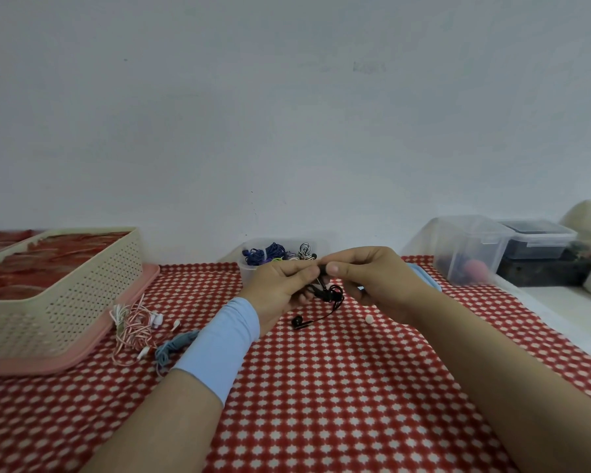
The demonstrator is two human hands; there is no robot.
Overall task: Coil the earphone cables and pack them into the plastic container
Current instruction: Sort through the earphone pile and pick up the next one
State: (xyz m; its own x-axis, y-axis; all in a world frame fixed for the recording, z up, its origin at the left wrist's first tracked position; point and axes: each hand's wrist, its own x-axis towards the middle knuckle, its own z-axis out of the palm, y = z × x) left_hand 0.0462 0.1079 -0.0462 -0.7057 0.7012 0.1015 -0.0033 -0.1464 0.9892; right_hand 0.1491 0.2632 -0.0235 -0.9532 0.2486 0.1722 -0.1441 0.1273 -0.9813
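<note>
The red tablecloth with white dots (321, 404) carries a pink tray (82, 353) at 10 o'clock. Just beside it, at 9 o'clock, lie tangled pink-and-white earphones (133, 322) and a blue cable (174, 344). The small plastic container (249, 274) stands at 12 o'clock and a clear box (471, 254) at 2 o'clock.

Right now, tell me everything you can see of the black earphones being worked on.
The black earphones are a thin dark cable, partly bunched into small loose loops held between both hands above the red-and-white cloth. The left hand grips the bundle; the right hand pinches its top end with thumb and forefinger. One strand trails down to a black earbud resting on the cloth. A second earbud or plug cannot be made out.
</note>
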